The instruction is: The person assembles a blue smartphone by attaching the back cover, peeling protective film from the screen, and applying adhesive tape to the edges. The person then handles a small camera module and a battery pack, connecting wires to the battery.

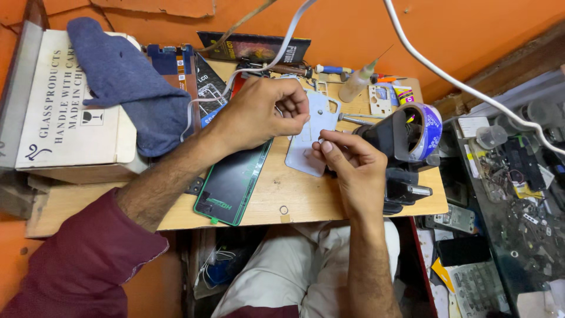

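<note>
A pale blue phone back cover (309,132) lies tilted on the wooden board (282,194). My left hand (259,112) pinches its upper left edge between thumb and fingers. My right hand (347,162) rests on the cover's lower right side, fingertips curled against it; whether a small tool sits in those fingers is hidden. A dark phone panel with a green edge (232,182) lies under my left wrist.
A white cardboard box (65,106) with a blue cloth (126,76) on it stands at the left. Behind are a glue bottle (356,85), screwdrivers and a roll of purple tape (426,126) on a black holder. A glass counter (518,194) with small parts is at the right.
</note>
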A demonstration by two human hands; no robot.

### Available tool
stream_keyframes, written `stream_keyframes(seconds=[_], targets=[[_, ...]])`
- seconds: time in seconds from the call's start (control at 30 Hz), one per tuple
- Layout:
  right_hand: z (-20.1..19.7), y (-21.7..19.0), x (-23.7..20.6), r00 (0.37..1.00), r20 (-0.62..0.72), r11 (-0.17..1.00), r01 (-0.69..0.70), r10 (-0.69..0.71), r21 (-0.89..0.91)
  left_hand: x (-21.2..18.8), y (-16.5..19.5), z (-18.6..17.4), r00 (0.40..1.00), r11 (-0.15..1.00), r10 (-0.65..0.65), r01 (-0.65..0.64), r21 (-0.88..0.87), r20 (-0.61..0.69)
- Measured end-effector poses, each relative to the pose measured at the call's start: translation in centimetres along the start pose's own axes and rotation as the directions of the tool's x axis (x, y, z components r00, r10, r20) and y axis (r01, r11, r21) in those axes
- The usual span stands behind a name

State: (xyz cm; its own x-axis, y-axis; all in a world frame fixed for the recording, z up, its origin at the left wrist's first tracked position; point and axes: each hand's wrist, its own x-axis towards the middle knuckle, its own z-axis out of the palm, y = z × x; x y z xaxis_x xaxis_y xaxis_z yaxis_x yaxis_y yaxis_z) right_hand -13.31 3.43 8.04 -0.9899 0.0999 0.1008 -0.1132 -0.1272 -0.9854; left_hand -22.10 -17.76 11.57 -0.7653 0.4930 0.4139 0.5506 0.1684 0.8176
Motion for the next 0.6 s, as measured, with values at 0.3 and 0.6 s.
stream_keyframes(seconds=[0.3, 0.6], targets=[[1.2, -0.1, 1.0, 0.998, 0.049, 0.998, -0.040, 0.042, -0.039, -0.5, -1.0, 0.4, 0.999, 0.999, 0.034, -0.034, 0.006, -0.004], [1.1, 0.1, 1.5, 0.994, 0.075, 0.996, -0.072, 0.076, -0.048, -0.4, -1.8, 0.8, 0.999, 0.999, 0.014, -0.012, -0.042, 0.039]])
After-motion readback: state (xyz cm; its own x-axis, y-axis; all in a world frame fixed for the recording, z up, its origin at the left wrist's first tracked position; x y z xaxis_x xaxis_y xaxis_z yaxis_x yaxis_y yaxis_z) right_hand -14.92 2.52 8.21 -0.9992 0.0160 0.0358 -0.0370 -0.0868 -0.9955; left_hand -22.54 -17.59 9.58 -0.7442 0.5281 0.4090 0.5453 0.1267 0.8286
